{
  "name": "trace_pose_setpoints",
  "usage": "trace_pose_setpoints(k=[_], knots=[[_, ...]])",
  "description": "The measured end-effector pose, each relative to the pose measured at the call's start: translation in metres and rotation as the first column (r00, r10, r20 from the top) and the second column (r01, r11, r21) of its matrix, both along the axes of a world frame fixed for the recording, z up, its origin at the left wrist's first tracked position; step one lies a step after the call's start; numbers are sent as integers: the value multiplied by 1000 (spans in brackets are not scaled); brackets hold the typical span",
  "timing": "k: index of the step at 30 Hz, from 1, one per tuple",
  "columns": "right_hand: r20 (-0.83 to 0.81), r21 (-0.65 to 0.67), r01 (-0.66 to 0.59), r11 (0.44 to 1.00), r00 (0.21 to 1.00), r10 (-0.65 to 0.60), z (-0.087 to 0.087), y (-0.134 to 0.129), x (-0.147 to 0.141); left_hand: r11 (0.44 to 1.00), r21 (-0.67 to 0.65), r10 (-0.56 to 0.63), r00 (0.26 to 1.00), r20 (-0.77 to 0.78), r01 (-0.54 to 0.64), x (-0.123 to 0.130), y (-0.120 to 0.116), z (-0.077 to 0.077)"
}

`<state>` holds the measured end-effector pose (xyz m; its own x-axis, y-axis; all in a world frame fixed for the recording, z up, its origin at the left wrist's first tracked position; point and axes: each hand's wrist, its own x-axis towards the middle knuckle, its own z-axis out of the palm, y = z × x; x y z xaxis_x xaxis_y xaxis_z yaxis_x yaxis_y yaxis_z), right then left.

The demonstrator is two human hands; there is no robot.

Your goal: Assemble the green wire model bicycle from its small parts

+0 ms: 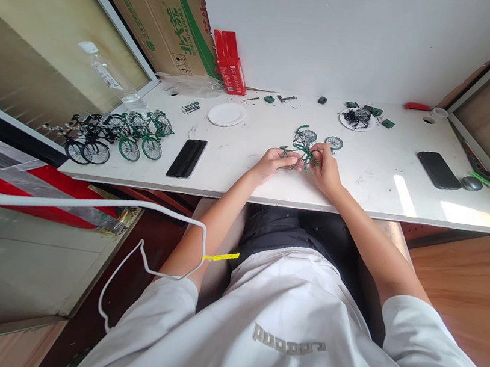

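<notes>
My left hand and my right hand both grip a green model bicycle frame over the table's front part. The left fingers are closed on its left side, near a small saddle-like piece, while the right thumb and fingers pinch its right side. Just beyond the hands lie a loose spoked wheel and another spoked wheel, with a curved green piece beside the latter. Fine parts between the fingertips are too small to make out.
Several assembled model bicycles stand at the left. A phone lies near them, by a white plate. Another plate carries small black parts. A second phone lies right. A white cable crosses before my left arm.
</notes>
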<state>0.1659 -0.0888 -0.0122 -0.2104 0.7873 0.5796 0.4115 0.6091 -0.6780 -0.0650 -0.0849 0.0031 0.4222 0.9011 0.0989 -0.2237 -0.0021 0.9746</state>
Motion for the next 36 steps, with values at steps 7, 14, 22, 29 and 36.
trace_pose_setpoints(k=[7,14,22,29,36], knots=[[6,9,3,1000,1000,-3,2,0,-1,996,22,-87,996,-21,88,-2,1,0],[38,5,-2,1000,999,2,4,0,-1,997,34,-71,997,7,71,-2,5,-6],[50,-6,-3,1000,999,4,4,1,0,999,-37,-15,1000,-3,14,1,2,-4],[109,-63,20,998,994,-13,9,-2,0,997,6,71,992,-105,-71,-1,10,3],[174,-116,141,983,977,-119,27,8,14,988,138,96,973,-211,-68,6,46,16]])
